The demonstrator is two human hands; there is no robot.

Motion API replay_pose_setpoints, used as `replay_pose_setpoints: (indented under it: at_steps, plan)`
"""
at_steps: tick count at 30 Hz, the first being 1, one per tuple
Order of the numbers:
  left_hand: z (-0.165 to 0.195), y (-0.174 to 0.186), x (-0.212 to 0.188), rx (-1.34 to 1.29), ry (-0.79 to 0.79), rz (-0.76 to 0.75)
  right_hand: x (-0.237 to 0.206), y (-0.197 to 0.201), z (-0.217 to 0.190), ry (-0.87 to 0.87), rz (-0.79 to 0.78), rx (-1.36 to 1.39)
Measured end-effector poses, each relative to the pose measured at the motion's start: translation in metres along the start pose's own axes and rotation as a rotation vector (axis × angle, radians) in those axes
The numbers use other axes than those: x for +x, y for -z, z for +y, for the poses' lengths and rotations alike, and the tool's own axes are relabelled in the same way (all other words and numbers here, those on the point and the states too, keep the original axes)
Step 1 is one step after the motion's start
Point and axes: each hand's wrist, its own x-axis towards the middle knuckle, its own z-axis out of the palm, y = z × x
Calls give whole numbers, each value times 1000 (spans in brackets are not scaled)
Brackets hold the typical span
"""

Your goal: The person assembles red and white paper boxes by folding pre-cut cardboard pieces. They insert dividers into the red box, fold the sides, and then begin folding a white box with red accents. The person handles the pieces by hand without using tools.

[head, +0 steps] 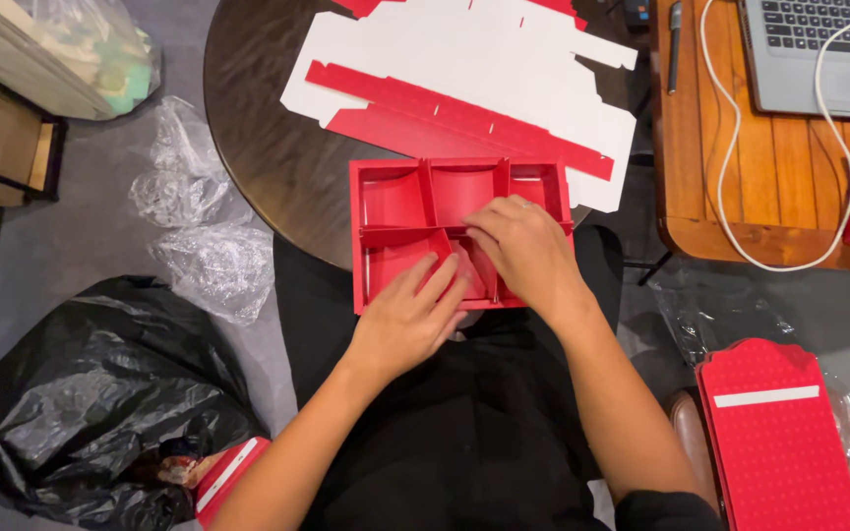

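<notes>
Red divided tray at near edge of round dark tabletop, both hands inside: left grip flat, open; right grip pinching a red divider. Grey floor, black bag near left.

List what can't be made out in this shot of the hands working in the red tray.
- Head view: the lower middle and right compartments of the red divider tray are covered by the left hand and right hand.
- Laptop: cut off by the top and right edges.
- Black bag: its contents are hidden, and the frame's bottom edge crops it.
</notes>
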Motion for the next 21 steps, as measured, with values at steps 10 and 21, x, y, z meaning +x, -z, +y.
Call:
replay_pose_setpoints:
  at_steps: [10,21]
  plan:
    - [0,12,-13,101,34,-139,10,-1,-19,18,-26,21]
    - [6,21,-2,28,100,-153,11,12,-18,-69,-17,199]
